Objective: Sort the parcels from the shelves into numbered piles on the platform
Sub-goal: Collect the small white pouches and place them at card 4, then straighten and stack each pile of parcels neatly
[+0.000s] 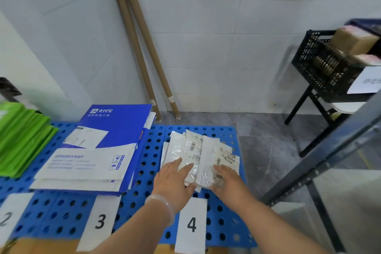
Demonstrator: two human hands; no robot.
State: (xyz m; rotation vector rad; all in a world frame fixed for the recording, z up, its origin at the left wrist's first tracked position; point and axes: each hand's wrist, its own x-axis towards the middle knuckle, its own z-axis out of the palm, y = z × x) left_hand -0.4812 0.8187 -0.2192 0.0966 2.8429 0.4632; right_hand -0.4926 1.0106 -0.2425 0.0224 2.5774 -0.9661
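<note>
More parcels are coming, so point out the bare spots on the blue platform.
Bare platform runs between the blue envelopes and the white parcels, and between label 2 and label 3. Crowded: spot 4, where left hand and right hand rest on them.

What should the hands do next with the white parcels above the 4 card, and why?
Probably nudge the parcels together into a squarer stack. The left hand and right hand both rest flat on the white parcels, which lie fanned and overlapping. The rightmost one is close to the right edge of the blue platform.
</note>
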